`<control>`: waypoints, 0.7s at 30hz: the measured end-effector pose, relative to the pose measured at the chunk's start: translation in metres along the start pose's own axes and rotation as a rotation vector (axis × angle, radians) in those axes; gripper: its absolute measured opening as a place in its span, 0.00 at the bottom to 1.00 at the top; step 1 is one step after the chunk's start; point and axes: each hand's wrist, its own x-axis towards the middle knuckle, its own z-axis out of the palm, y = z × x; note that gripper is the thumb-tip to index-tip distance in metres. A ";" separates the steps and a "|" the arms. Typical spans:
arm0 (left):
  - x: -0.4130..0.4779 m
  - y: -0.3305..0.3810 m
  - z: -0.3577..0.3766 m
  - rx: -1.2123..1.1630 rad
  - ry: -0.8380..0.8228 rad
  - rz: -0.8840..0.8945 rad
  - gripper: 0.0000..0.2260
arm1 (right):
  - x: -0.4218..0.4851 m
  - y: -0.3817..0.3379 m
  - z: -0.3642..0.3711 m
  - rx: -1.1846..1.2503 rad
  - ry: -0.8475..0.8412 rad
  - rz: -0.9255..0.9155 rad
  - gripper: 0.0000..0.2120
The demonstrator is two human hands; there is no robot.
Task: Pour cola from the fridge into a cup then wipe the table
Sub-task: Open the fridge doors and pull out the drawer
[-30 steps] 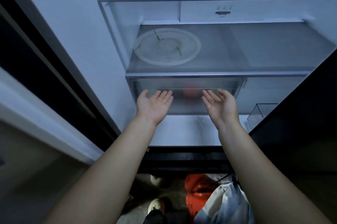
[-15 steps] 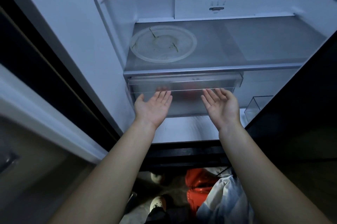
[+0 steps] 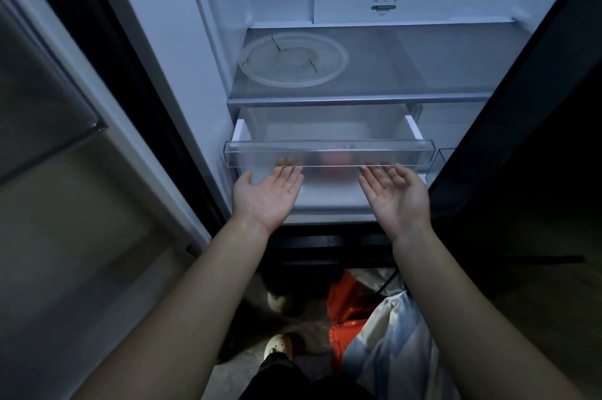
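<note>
The fridge stands open in front of me. Its clear plastic drawer below the lowest glass shelf is pulled partly out. My left hand and my right hand are palm up, with the fingertips hooked under the drawer's front lip, left and right of its middle. Through the frosted front a blurred red object shows inside the drawer; I cannot tell what it is. No cup or table is in view.
A round clear plate lies on the glass shelf above the drawer. The dark fridge door stands close on the right, with a small clear bin at its edge. A red bag and pale cloth lie on the floor by my shoe.
Both hands went under the drawer's front lip and the drawer has slid out toward me, showing its white side rails.
</note>
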 end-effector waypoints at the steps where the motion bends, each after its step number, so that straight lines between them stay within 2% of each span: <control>1: -0.003 -0.003 -0.002 0.004 0.003 0.004 0.28 | -0.004 0.000 -0.002 -0.002 -0.003 0.004 0.07; 13: -0.032 -0.025 -0.019 -0.015 -0.002 0.032 0.26 | -0.037 0.000 -0.023 -0.011 -0.044 0.037 0.06; 21: -0.044 -0.039 -0.029 -0.027 0.022 0.030 0.25 | -0.050 0.001 -0.032 -0.012 -0.014 0.009 0.06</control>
